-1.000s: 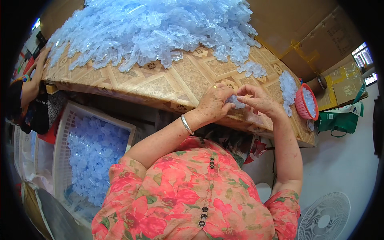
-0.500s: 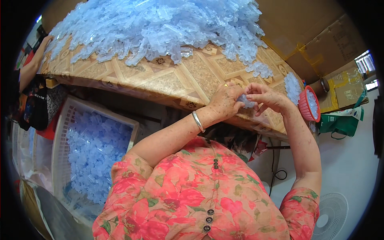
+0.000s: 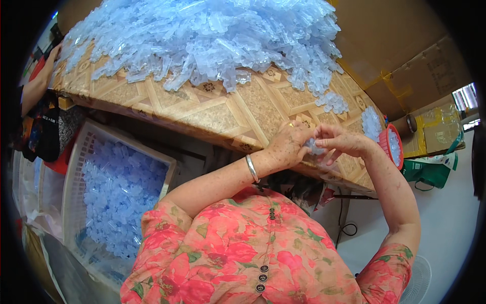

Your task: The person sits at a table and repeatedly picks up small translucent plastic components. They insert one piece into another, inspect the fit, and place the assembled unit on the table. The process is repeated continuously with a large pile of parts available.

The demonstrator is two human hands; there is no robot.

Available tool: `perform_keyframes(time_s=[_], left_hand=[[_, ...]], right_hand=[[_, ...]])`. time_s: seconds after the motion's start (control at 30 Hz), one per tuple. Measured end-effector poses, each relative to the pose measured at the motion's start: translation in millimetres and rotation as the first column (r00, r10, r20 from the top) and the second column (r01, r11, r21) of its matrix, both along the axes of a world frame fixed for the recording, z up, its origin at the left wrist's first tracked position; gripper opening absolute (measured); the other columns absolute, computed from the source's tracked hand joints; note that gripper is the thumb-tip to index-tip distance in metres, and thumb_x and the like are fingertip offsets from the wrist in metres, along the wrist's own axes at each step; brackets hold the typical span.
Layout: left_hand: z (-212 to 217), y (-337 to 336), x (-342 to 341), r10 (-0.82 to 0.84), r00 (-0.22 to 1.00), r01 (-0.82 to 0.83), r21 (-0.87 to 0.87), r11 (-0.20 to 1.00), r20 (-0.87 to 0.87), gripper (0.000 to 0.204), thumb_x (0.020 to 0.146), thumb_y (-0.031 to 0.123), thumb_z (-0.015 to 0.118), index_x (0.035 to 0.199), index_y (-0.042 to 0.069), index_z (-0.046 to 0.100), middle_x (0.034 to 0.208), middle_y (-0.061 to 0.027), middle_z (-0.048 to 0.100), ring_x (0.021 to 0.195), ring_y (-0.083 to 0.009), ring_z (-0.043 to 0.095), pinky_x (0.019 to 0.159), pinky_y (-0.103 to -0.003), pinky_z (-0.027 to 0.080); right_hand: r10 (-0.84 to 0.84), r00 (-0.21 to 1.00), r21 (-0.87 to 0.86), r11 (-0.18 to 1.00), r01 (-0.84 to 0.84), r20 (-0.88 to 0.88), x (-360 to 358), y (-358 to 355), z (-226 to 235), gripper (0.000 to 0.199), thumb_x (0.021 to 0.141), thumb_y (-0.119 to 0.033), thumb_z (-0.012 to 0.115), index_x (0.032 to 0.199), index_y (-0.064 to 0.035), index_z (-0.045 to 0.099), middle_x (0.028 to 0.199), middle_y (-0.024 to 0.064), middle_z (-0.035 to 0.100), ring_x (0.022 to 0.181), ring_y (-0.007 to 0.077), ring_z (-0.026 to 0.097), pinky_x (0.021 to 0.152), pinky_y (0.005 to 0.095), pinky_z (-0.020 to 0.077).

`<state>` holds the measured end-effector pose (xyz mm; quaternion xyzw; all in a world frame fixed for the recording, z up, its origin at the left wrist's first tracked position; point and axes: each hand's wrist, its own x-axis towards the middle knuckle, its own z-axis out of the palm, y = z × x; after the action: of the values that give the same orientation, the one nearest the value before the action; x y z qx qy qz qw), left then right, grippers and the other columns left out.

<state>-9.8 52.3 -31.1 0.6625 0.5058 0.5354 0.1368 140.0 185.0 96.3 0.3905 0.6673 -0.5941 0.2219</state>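
Over the table's near edge, my left hand (image 3: 290, 145) is closed around some small translucent bluish plastic pieces (image 3: 315, 147). My right hand (image 3: 340, 142) meets it from the right, thumb and forefinger pinched on the same pieces, its other fingers loosely curled. How many pieces there are is hidden by the fingers. Beyond both hands, a large heap of similar clear pieces (image 3: 217, 40) covers the back of the table (image 3: 217, 112). A small cluster of pieces (image 3: 332, 103) lies just past my right hand.
At the right edge stands a red plastic basket (image 3: 393, 146) with pieces inside, beside another small pile (image 3: 371, 121). A white crate (image 3: 168, 177) full of pieces sits lower left. Cardboard (image 3: 395, 55) walls the back right. Another person's arm (image 3: 40, 83) reaches in at far left.
The view has shifted slightly, so the table and heap sit a little lower. My hands stay together at the table edge, with small finger movements on the plastic pieces.
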Motion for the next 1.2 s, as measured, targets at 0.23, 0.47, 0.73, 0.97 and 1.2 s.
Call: perform_keyframes(time_s=[0.23,0.47,0.73,0.97,1.2], left_hand=[[10,-6,-1,-0.038,0.998,0.039,-0.022,0.999,0.059,0.031,0.076,0.007,0.074,0.105,0.007,0.064,0.100,-0.0116,0.065,0.108,-0.0364,0.059,0.097,-0.048,0.042],[12,-8,0,-0.047,0.995,0.052,-0.056,0.997,0.085,0.029,0.079,0.008,0.074,0.106,0.006,0.063,0.105,-0.0126,0.063,0.115,-0.0347,0.058,0.102,-0.050,0.041],[16,-6,-2,-0.075,0.994,0.083,-0.096,0.992,0.086,0.032,0.078,0.007,0.074,0.108,0.007,0.063,0.111,-0.0142,0.063,0.117,-0.0353,0.057,0.104,-0.050,0.040],[11,-6,1,-0.062,0.995,0.066,-0.047,0.997,0.075,0.035,0.078,0.006,0.073,0.111,0.006,0.063,0.111,-0.0155,0.063,0.118,-0.0394,0.056,0.104,-0.050,0.041],[9,-11,-11,-0.089,0.995,0.092,-0.065,0.994,0.044,0.033,0.082,0.004,0.070,0.114,0.004,0.064,0.106,-0.0140,0.069,0.104,-0.0333,0.066,0.090,-0.044,0.052]], right_hand=[[-0.015,0.999,-0.079,0.997,0.019,0.051,-7,5,3,0.038,0.095,-0.024,0.072,0.119,-0.0088,0.047,0.113,0.0078,0.056,0.088,0.0242,0.072,0.067,0.0363,0.0640],[-0.063,0.996,-0.113,0.991,0.070,0.067,-10,6,-2,0.035,0.093,-0.020,0.074,0.114,-0.0082,0.048,0.102,0.0091,0.062,0.086,0.0193,0.070,0.065,0.0318,0.0632],[-0.071,0.995,-0.127,0.989,0.079,0.068,-12,11,-5,0.037,0.092,-0.017,0.075,0.114,-0.0069,0.048,0.105,0.0095,0.064,0.083,0.0199,0.071,0.068,0.0317,0.0631],[-0.061,0.995,-0.137,0.989,0.050,-0.081,-1,18,-20,0.041,0.087,-0.024,0.079,0.114,-0.0090,0.052,0.107,0.0058,0.064,0.083,0.0190,0.071,0.072,0.0338,0.0628],[-0.319,0.900,-0.139,0.947,0.290,-0.298,31,4,-47,0.066,0.095,-0.050,0.066,0.141,-0.0068,0.048,0.104,0.0051,0.065,0.079,0.0172,0.073,0.062,0.0277,0.0612]])
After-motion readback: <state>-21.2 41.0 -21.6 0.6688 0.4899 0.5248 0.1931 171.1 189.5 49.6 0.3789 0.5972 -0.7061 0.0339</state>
